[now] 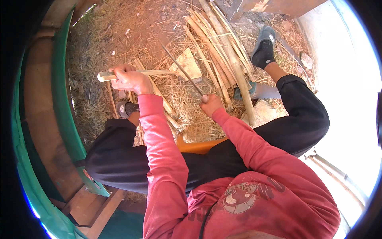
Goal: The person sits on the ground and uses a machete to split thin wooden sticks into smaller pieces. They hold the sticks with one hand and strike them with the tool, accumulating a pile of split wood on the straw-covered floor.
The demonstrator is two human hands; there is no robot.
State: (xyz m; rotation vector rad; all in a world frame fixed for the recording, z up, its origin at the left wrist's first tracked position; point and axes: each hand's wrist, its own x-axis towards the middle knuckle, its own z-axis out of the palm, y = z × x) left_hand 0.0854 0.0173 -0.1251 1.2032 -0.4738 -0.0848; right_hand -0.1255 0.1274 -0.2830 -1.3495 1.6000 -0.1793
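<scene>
Clamping: left hand (131, 81) on one stick (155, 72), extending toward one stone (191, 61) | right hand (211, 106) on one blade (177, 65), pointing past stone

a fisheye view looks down from the wearer's head, close over the chest (270, 199), toward the hands (134, 81).

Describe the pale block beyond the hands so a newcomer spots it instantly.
Find the big pile of long sticks at the picture's top centre. Just left of it, a thin dark tool in the right hand crosses in front of a pale, angular block on the straw. Unlike the long, narrow sticks nearby, the block is broad and chunky.
</scene>
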